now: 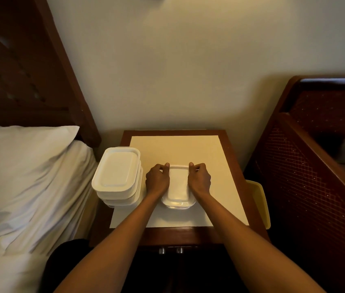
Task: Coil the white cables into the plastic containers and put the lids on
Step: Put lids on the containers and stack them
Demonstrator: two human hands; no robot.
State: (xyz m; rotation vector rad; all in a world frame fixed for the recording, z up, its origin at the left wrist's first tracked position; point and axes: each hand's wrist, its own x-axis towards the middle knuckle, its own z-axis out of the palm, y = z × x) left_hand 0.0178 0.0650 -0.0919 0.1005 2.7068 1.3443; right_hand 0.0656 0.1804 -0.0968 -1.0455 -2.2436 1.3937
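Plastic container point(178, 205) sits near the middle of the bedside table point(236, 144), on a pale mat point(188, 149), with its white lid point(179, 183) on top. I see my left hand point(157, 181) at its 9 o'clock side and my right hand point(199, 180) at its 3 o'clock side. Both grip it, fingers curled down along the walls and thumbs pressed on the lid's far corners at about 11 and 1 o'clock. A stack of lidded containers point(116, 172) stands just beside the left hand, at the table's 9 o'clock edge. What lies inside I cannot tell.
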